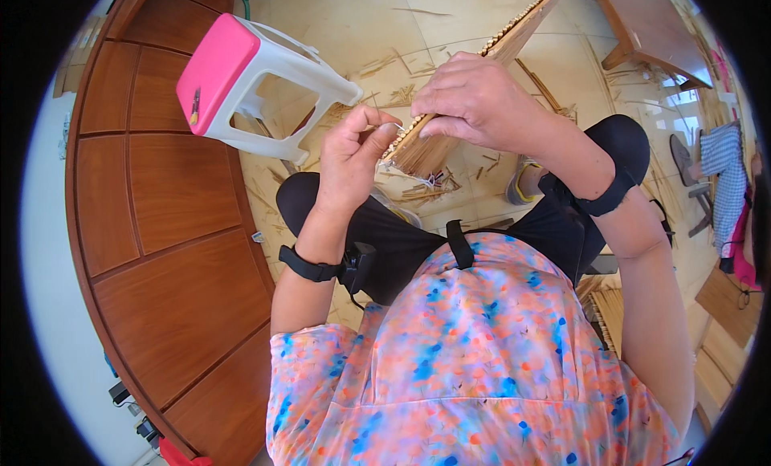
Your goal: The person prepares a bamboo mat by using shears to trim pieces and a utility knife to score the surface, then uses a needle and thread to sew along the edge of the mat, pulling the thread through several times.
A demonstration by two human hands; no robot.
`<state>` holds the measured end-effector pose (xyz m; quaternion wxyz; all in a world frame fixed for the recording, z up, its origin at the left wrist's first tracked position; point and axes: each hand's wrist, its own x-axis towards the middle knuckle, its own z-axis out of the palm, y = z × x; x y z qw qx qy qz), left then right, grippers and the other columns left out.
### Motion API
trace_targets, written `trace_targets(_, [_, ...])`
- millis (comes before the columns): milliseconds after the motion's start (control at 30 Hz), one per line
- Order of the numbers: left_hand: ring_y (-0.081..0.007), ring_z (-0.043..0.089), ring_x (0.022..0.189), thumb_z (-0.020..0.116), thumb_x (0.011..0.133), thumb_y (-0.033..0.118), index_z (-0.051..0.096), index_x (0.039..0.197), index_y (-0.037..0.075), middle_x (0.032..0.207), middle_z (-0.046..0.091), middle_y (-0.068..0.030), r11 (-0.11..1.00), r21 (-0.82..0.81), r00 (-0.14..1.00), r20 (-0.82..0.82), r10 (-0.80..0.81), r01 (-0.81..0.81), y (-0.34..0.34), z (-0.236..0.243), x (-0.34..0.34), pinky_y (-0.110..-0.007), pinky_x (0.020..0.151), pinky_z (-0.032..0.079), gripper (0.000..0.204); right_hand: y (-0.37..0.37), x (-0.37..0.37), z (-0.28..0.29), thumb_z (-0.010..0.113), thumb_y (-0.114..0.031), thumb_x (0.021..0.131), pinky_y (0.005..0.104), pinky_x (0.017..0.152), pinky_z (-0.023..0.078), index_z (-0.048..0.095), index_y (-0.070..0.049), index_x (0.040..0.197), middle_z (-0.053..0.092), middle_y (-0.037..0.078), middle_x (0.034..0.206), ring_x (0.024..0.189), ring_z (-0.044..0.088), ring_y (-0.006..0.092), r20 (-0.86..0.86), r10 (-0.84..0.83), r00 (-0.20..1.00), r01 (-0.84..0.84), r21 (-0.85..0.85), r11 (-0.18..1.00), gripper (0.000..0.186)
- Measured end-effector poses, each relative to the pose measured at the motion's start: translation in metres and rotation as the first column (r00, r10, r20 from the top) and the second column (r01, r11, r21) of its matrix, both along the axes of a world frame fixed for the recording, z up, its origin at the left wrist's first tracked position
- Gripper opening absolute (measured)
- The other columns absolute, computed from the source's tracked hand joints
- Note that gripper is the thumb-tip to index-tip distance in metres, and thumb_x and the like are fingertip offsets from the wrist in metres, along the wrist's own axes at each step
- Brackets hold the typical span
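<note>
A panel of straw-coloured plant stalks [426,149], laid side by side with their cut ends in a row along its edge, is held up at a slant above my knees. My right hand [478,101] is closed over its upper edge, thumb on the near face and fingers over the top. By the panel's lower left end, my left hand [352,154] pinches a thin whitish strand [399,127] between thumb and forefinger, close to the stalk ends. Whether the strand is thread or a needle is too small to tell. White thread ends [387,162] show at the panel's lower corner.
A pink-topped white plastic stool [221,74] stands ahead to the left, a small dark-and-yellow tool [195,105] on it. Brown wooden panelling [177,185] runs along the left. Stalk scraps litter the tiled floor [385,32]. A wooden table [654,24] and another person's checked trouser leg [720,165] are at right.
</note>
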<state>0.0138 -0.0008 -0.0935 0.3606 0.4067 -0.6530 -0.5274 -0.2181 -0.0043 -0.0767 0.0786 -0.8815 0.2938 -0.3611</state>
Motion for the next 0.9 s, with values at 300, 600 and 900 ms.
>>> trace_targets(300, [-0.0066, 0.058, 0.072, 0.062, 0.092, 0.002, 0.065, 0.093, -0.001, 0.080, 0.064, -0.0015, 0.998, -0.027, 0.998, 0.036, 0.059, -0.058, 0.013, 0.006, -0.002, -0.021, 0.063, 0.047, 0.004, 0.006, -0.001, 0.002, 0.077, -0.023, 0.075, 0.0399, 0.079, 0.047, 0.067, -0.005, 0.094, 0.068, 0.006, 0.091, 0.088, 0.063, 0.0281, -0.019, 0.070, 0.997, -0.070, 0.013, 0.997, 0.028])
trace_targets(600, [-0.0113, 0.064, 0.067, 0.067, 0.084, -0.006, 0.060, 0.098, -0.001, 0.084, 0.061, -0.0055, 0.998, -0.063, 0.999, -0.045, 0.008, -0.011, 0.022, 0.054, 0.042, -0.022, 0.058, 0.050, 0.016, 0.045, -0.008, 0.028, 0.077, -0.019, 0.074, 0.0383, 0.076, 0.044, 0.068, -0.010, 0.102, 0.066, 0.004, 0.094, 0.088, 0.062, 0.0246, -0.060, 0.081, 0.995, -0.070, 0.163, 0.984, 0.031])
trace_targets(900, [-0.0235, 0.056, 0.058, 0.075, 0.075, 0.007, 0.067, 0.088, 0.010, 0.068, 0.051, -0.0049, 0.749, -0.436, 0.865, 0.303, -0.400, 0.498, 0.007, 0.038, 0.027, -0.033, 0.048, 0.043, 0.015, 0.063, -0.012, 0.042, 0.079, -0.020, 0.071, 0.0329, 0.069, 0.043, 0.070, -0.012, 0.097, 0.065, 0.001, 0.089, 0.080, 0.063, 0.0197, -0.137, 0.028, 0.990, 0.007, 0.243, 0.970, 0.028])
